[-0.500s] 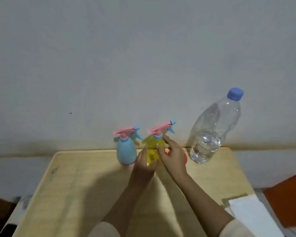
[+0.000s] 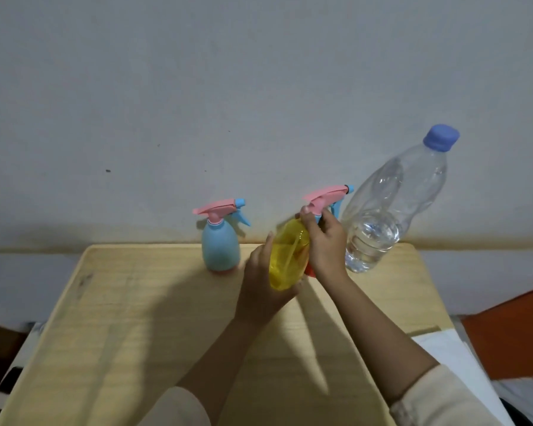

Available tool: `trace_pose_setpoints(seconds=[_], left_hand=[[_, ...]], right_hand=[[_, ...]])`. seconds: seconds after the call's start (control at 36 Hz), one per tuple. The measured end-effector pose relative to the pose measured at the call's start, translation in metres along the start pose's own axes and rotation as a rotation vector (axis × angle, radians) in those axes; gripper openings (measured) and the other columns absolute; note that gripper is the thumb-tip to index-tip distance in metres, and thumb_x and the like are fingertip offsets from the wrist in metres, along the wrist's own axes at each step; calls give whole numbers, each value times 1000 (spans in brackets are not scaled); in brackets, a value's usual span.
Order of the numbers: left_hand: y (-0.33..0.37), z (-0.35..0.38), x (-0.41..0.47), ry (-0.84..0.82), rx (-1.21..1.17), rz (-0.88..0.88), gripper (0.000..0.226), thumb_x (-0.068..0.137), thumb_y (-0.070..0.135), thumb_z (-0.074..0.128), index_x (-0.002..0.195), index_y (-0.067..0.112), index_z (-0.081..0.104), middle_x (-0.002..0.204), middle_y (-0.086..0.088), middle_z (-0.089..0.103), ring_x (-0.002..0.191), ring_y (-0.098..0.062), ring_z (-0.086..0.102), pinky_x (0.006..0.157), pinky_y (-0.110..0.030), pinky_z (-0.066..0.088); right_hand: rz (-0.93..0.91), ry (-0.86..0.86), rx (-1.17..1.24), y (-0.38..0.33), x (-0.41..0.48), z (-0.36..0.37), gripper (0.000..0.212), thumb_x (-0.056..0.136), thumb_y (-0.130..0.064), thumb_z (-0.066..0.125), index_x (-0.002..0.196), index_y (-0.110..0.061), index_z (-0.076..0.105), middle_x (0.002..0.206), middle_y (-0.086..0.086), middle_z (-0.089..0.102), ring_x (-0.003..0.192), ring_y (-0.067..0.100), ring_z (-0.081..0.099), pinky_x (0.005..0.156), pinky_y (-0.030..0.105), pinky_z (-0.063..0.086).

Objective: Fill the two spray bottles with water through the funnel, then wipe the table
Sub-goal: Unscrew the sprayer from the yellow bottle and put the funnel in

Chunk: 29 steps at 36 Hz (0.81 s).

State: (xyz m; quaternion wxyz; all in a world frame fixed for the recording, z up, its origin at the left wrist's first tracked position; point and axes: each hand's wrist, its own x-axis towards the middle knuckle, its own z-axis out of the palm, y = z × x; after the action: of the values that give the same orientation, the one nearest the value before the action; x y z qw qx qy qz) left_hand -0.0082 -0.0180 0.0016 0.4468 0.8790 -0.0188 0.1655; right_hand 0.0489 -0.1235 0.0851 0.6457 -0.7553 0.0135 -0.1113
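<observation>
Curling round the tilted yellow bottle, the left hand steadies it while the right hand, at 1 o'clock, pinches the sprayer neck, likely to unscrew it.

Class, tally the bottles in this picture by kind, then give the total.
Spray bottles: 2 (blue spray bottle, yellow spray bottle)
Water bottles: 1 (clear water bottle, blue cap)
Total: 3

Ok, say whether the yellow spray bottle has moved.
Yes: the yellow spray bottle is now tilted, farther right of the blue spray bottle, head toward the water bottle.
</observation>
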Motion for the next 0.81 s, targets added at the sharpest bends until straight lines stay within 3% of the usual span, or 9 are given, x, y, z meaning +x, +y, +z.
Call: trace_pose_setpoints(seconds=[0.11,0.22,0.36,0.44,0.5,0.58,0.64,0.72,0.81], left_hand=[[24,-18,-4,-16,99,43,95,63,48,63,146,24,23,110,-10,60,93,-23,59,80,-30,50],[40,-45,-13,-200,-156,-44,94,65,50,63,146,46,15,133,3,52,115,-11,54,96,-35,48],[46,-69,-30,-287,-449,-118,87,69,40,71,135,62,20,131,27,49,121,-3,51,102,-43,46],[51,-80,-45,-237,-432,-125,86,68,40,70,135,62,21,128,25,53,119,-2,53,101,-39,47],[54,-87,-54,-213,-386,-110,88,68,42,70,139,59,19,134,20,51,122,1,50,101,-36,46],[60,-97,-62,-212,-299,-77,91,71,44,69,141,56,14,138,29,39,125,15,37,99,-13,38],[61,-103,-67,-215,-262,-54,91,73,43,70,142,57,11,137,39,29,126,22,29,96,-2,30],[61,-112,-73,-202,-245,-81,91,70,53,66,142,57,10,140,29,33,129,11,33,103,-15,33],[61,-123,-80,-185,-243,-97,91,67,57,64,139,60,9,135,30,32,126,15,33,103,-20,33]], right_hand=[[55,-33,87,-23,-2,-11,19,92,-22,58,79,-9,62,65,-1,59,56,3,53,58,18,43],[143,-165,262,-40,-8,-18,19,91,-21,58,77,-11,63,68,0,67,67,18,61,69,29,50],[282,-455,577,-61,-27,-27,29,98,-20,42,111,0,57,100,13,69,101,27,63,86,37,53],[315,-413,555,-63,-52,-23,32,100,-23,37,110,-6,62,111,12,68,106,26,61,95,40,48],[236,-305,438,-67,-68,-15,30,94,-34,47,104,-12,64,102,5,67,94,19,61,87,33,48],[132,11,319,-79,-85,-5,25,84,-32,68,99,-15,57,91,-4,61,80,7,59,71,20,49],[145,115,361,-84,-90,-2,30,74,-24,78,94,-12,58,88,1,62,79,11,60,74,26,52],[184,6,428,-89,-95,-3,20,78,-15,75,94,-7,66,88,7,67,84,19,62,88,42,50],[136,-158,459,-89,-102,-5,13,92,-15,55,92,-16,69,89,-2,70,85,14,63,82,33,50]])
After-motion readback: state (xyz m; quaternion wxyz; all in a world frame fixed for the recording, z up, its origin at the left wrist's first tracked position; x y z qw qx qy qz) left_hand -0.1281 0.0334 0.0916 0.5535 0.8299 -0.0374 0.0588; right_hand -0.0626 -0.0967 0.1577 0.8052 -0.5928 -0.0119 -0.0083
